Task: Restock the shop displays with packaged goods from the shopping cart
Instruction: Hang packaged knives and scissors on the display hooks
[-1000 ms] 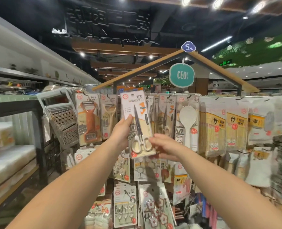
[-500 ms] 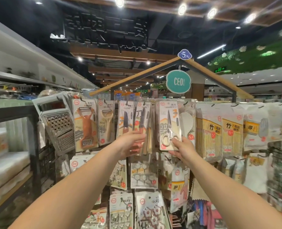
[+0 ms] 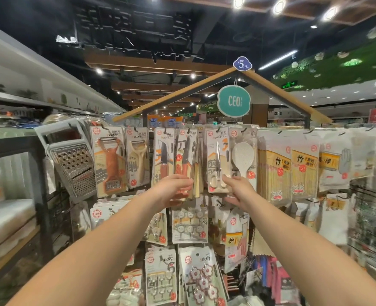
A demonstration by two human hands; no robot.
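A carded scissors pack (image 3: pixel 217 151) hangs in the top row of the peg display, between the knife packs (image 3: pixel 183 155) and a white rice paddle pack (image 3: pixel 243 157). My right hand (image 3: pixel 237 191) holds the scissors pack's lower right corner, with one digit lying over its front. My left hand (image 3: pixel 173 188) reaches to the lower ends of the knife packs with relaxed fingers that touch them and grip nothing. The shopping cart is out of view.
Peelers (image 3: pixel 109 160) and a metal grater (image 3: pixel 72 164) hang to the left, bamboo stick packs (image 3: pixel 275 166) to the right, sticky hook packs (image 3: pixel 190 221) below. A dark shelf unit (image 3: pixel 39 173) stands at left. A teal sign (image 3: pixel 233 100) hangs under the display's roof.
The scissors pack went from mid-air in both hands up and right onto the top row. My left hand let go and moved to the knife packs; the right stays at the pack's bottom.
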